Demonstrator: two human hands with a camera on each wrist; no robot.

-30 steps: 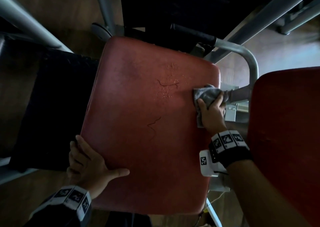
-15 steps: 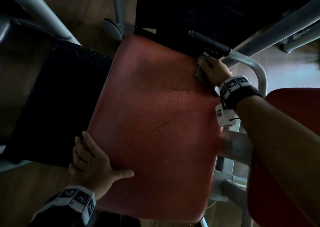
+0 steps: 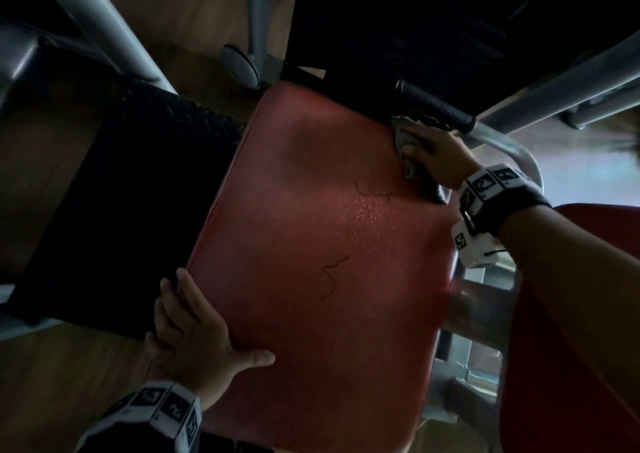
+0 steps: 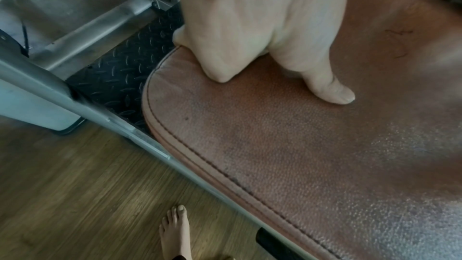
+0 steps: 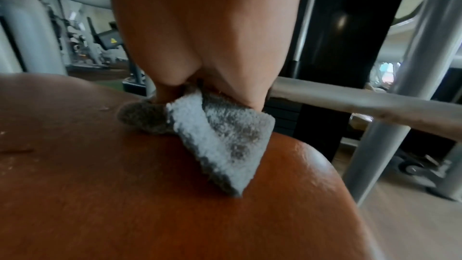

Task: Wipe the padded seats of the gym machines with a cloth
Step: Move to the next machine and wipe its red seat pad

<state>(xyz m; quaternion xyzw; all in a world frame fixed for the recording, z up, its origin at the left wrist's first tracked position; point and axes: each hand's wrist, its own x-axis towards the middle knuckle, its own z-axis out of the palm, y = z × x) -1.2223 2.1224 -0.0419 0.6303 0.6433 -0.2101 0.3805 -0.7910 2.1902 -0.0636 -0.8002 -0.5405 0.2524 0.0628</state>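
The grey cloth (image 5: 220,135) is kept bunched under the curled right hand (image 3: 438,156) at the far right corner of the seat (image 3: 311,279), probably so the edge gets scrubbed. The seat's near left edge is gripped by the left hand (image 3: 194,335), thumb laid on top, likely for bracing. Droplets (image 3: 363,210) mid-seat aren't wiped yet.

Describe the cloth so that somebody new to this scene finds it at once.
Find the central red padded seat. At its far right corner, beside the black handle grip, the right hand grips a crumpled cloth. It alone is grey and fluffy.
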